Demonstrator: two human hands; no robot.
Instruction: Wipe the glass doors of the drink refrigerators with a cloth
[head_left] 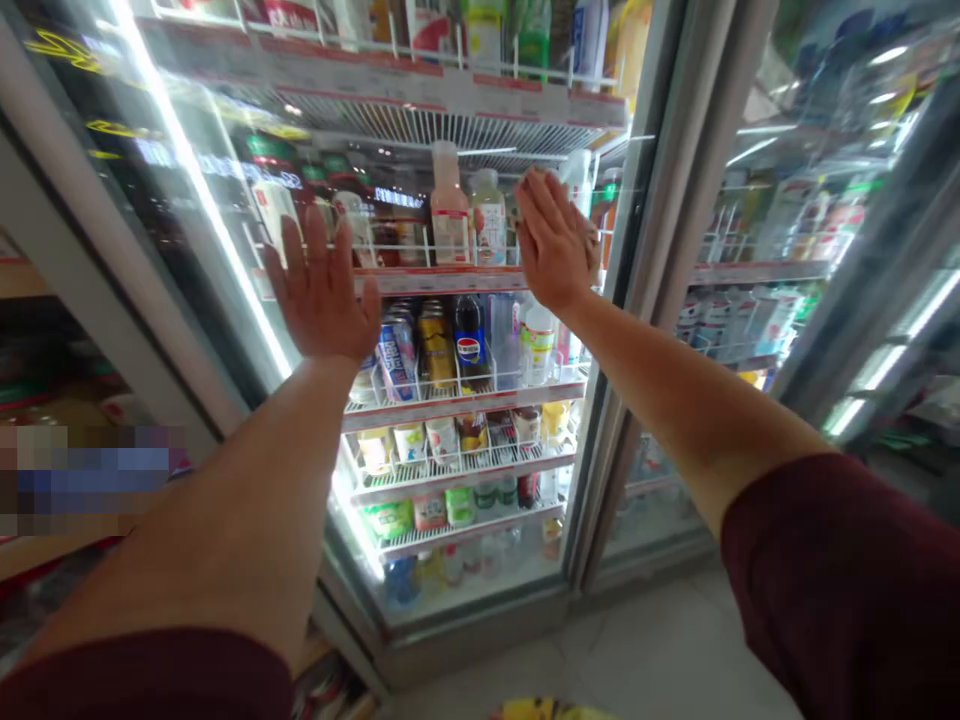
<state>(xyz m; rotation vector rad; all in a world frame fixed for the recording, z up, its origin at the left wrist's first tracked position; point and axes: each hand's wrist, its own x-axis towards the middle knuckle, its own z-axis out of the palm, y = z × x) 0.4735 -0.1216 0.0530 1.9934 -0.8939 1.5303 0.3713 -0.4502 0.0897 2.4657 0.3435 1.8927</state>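
My left hand [322, 290] lies flat with its fingers spread against the glass door [405, 215] of a lit drinks fridge, and holds nothing. Higher up and to the right, my right hand [555, 240] presses on the same pane with its fingers together. A brownish, crumpled edge of what looks like a cloth [591, 245] shows beside its palm; most of it is hidden under the hand. Behind the glass, between my hands, stand a pink bottle [450, 205] and a pale bottle with a white label [488, 215].
Lower shelves hold cans [436, 345], a dark cola bottle [469, 340], cups [442, 440] and green tubs [459, 505]. A metal door frame [645, 260] divides this door from another fridge door on the right. Shelving with goods stands at left. Something yellow [551, 710] shows at the bottom edge, above the pale floor [637, 650].
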